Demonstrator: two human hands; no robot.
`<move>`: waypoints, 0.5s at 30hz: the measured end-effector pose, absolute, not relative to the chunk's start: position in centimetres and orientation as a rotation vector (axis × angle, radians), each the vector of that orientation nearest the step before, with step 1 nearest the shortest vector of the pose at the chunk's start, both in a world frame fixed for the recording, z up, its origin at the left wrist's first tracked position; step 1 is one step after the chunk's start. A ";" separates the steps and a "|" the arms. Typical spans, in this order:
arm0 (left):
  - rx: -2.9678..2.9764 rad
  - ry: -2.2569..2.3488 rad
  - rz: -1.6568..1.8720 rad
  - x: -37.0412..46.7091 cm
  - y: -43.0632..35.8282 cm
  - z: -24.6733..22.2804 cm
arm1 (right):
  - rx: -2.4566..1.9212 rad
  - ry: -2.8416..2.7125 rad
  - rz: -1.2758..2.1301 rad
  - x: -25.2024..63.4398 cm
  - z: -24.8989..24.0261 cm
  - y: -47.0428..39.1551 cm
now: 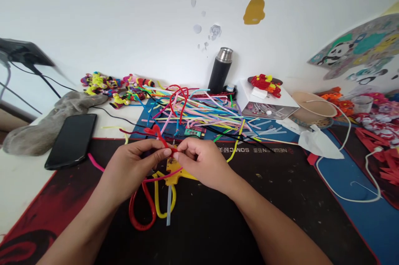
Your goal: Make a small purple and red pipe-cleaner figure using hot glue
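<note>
A red pipe cleaner (158, 131), bent into a loop at its upper end, is pinched between both hands in the middle of the view. My left hand (134, 165) grips it with thumb and forefinger. My right hand (204, 163) pinches it close beside, the fingertips almost meeting. Beneath them lies a yellow glue gun (173, 173) with a clear glue stick (169, 207) jutting from its back. Scissors with one red handle (133, 215) and one yellow handle (156, 202) rest beside it. A pink pipe cleaner (165, 175) crosses over these tools.
Many loose pipe cleaners (205, 109) pile up behind the hands. A black thermos (220, 72) stands by the wall, next to a white drawer box (264, 101). At left are a phone (73, 140) and grey cloth (59, 117). A white cable (346, 199) curls at right.
</note>
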State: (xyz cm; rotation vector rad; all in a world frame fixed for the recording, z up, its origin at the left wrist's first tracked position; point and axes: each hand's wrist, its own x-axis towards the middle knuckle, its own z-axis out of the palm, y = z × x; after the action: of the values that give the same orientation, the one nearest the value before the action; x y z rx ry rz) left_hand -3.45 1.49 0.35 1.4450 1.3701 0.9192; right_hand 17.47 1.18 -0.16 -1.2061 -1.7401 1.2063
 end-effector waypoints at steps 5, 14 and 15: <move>1.629 1.397 0.822 -3.4 1.6 1.2 | -1.237 -1.883 1.058 17.5 -0.6 1.2; 1.135 1.326 0.927 -2.4 1.2 0.3 | -1.126 -1.516 1.334 17.0 -0.7 1.5; 1.073 1.290 0.951 -2.1 1.1 0.1 | -1.111 -1.485 1.358 17.0 -0.6 1.5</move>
State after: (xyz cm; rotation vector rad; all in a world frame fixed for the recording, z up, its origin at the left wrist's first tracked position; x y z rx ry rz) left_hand -2.13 1.14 0.12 1.0730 1.2901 0.9511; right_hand 16.96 1.50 -0.65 -1.1111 -1.4853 1.3580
